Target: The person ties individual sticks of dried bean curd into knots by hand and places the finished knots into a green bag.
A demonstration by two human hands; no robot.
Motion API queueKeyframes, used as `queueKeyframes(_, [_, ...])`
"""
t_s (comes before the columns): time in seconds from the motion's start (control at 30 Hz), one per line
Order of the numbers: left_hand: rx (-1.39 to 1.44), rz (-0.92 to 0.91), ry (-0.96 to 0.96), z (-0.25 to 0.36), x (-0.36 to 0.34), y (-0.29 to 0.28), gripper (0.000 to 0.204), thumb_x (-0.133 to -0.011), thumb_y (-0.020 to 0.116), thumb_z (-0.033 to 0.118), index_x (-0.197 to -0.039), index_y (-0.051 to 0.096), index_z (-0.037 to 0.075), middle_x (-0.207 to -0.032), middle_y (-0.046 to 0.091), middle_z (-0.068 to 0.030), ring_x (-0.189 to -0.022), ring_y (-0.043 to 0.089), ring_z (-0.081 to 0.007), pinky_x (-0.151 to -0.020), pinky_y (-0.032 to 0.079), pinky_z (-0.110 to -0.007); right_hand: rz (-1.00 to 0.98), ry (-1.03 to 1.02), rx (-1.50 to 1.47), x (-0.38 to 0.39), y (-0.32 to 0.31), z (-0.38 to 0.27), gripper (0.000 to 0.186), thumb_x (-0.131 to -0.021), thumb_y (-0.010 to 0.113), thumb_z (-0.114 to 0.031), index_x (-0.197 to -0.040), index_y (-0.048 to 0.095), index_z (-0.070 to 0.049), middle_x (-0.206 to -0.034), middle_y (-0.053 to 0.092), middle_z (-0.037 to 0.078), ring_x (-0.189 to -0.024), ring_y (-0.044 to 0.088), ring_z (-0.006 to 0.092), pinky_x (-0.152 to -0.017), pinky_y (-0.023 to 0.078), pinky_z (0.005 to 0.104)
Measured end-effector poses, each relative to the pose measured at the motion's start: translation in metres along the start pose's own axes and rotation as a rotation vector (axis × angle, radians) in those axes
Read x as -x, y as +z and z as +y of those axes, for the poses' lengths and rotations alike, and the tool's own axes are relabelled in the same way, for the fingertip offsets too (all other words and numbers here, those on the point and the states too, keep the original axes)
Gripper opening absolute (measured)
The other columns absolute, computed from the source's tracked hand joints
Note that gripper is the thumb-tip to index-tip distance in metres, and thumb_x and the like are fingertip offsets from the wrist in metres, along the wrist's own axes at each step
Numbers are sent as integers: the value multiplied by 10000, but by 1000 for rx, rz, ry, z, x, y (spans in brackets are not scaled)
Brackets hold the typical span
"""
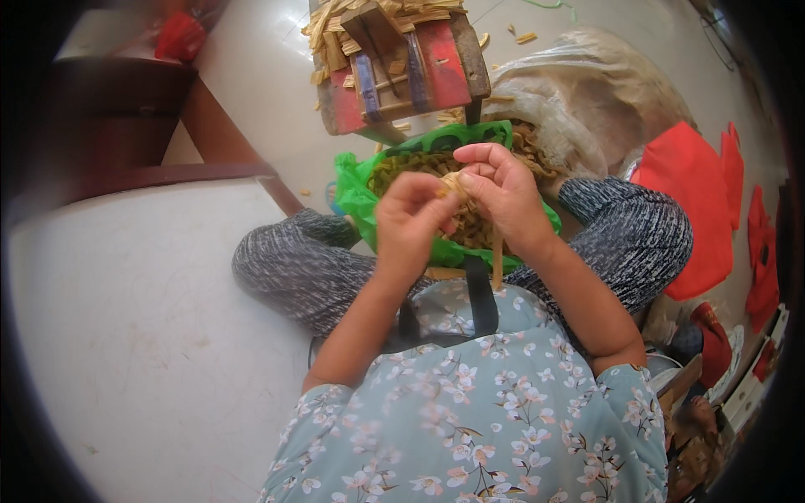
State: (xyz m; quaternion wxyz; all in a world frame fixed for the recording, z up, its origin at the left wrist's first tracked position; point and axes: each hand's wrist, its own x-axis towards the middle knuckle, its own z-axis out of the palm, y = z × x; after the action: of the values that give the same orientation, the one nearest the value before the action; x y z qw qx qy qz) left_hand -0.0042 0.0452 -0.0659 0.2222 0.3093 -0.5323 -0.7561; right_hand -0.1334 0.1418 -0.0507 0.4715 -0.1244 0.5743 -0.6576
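Note:
My left hand [407, 220] and my right hand [508, 194] meet above my lap, fingers curled. Between their fingertips is a small folded piece of pale yellow, straw-like strip [454, 183]. My right hand pinches it with thumb and fingers; the left hand's fingertips press on its left side, slightly blurred. A flat, pale strip end [497, 258] hangs down below my right hand; whether it joins the folded piece is hidden. Just beneath both hands sits an open green plastic bag [355, 186] full of yellow-brown curled pieces [474, 228].
Beyond the bag stands a small red wooden stool [443, 63] with a wooden block [375, 38] and heaped pale strips on it. A clear plastic sack [587, 92] lies right of it, then red bags [689, 210]. A white surface [142, 335] fills the left.

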Motion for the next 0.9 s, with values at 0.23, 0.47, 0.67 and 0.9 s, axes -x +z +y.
queueKeyframes(0.23, [466, 113, -204, -11, -25, -40, 109, -909, 690, 82, -947, 592, 54, -794, 619, -26, -657, 590, -108, -554, 474, -205, -191, 11, 405, 22, -14, 2, 208, -949, 633, -145, -1070, 647, 24, -730, 631, 10, -659, 567, 91, -598, 465, 289])
queueKeyframes(0.47, [200, 76, -177, 2, -23, -48, 108, -957, 645, 115, -1034, 616, 46, -836, 629, -38, -743, 615, -119, -701, 544, -260, -155, -352, 949, 21, -27, -5, 132, -927, 649, -187, -939, 683, -60, -688, 634, 137, -613, 620, 287, -562, 477, 384])
queueKeyframes(0.67, [-1160, -310, 750, 32, -14, -26, 223, -856, 669, 118, -1072, 640, 70, -907, 650, -62, -885, 625, -211, -916, 518, -390, -221, -574, 1161, 20, -30, -6, 187, -912, 654, -249, -802, 618, -102, -640, 616, 130, -601, 632, 344, -535, 475, 440])
queueKeyframes(0.9, [-1359, -600, 882, 14, 14, -37, 105, -773, 644, 186, -830, 593, 113, -759, 527, -28, -823, 589, -216, -969, 478, -442, -580, -545, 1287, 45, -46, -2, 166, -859, 660, -227, -761, 578, -120, -570, 580, 93, -540, 629, 305, -483, 467, 436])
